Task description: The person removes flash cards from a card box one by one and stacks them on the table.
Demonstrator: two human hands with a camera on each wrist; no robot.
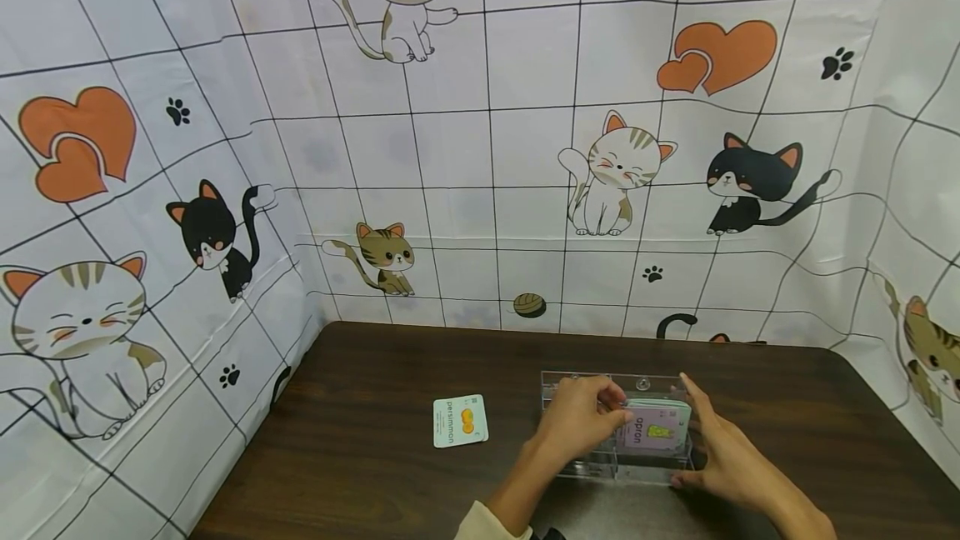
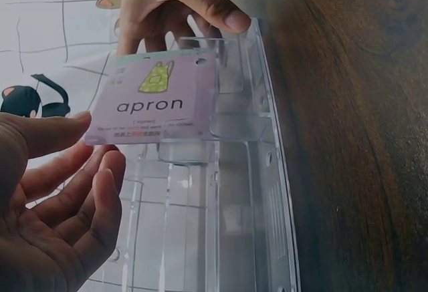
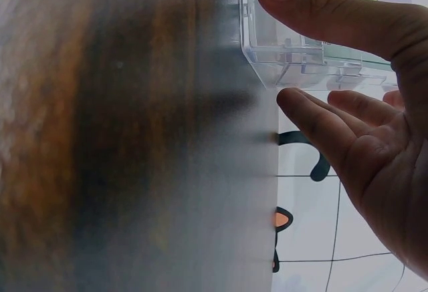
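Observation:
A clear plastic box (image 1: 617, 473) with compartments stands on the table, and a stack of flash cards (image 1: 654, 430) leans in its right part. The front card (image 2: 160, 98) is lilac, with a green apron picture and the word "apron". My left hand (image 1: 581, 419) pinches the stack's left edge between thumb and fingertips, also seen in the left wrist view. At the box's right end my right hand (image 1: 731, 448) grips it, the thumb (image 3: 334, 15) at the front wall and the fingers round the back.
Left of the box a "persimmon" card (image 1: 460, 421) lies face up on the dark wooden table (image 1: 360, 440). A white cloth (image 1: 525, 148) with cat prints hangs behind and along both sides of the table.

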